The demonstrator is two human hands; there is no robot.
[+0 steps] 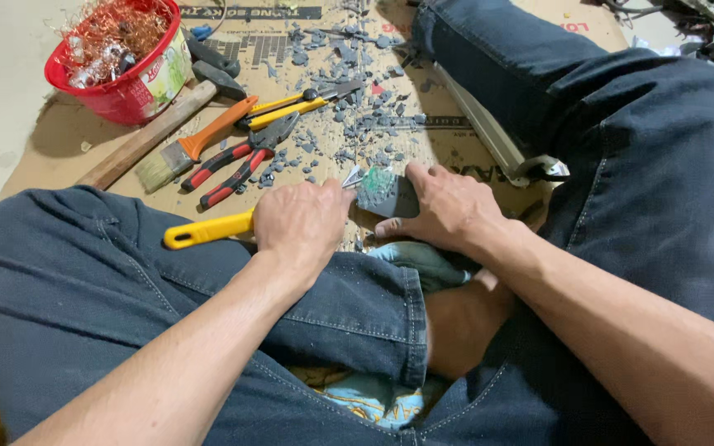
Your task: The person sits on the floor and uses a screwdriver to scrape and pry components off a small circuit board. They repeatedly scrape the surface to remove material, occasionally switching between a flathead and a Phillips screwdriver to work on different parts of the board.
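Left hand [301,221] fist-closed round yellow-handled tool [206,230], handle sticking out leftward over knee. Right hand [448,206] clamped on dark grey block with green board [386,192], fingers curled over top, pressing it onto cardboard sheet [448,149] between legs. Tool tip hidden at block edge. Grey chips [349,91] scattered beyond. Red-handled pliers [237,165], paintbrush [188,149], red basket of copper wire [121,58] lie upper left.

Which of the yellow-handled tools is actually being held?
The one gripped in the left hand, its yellow handle sticking out over the knee. The other yellow-handled pliers lie untouched on the cardboard.
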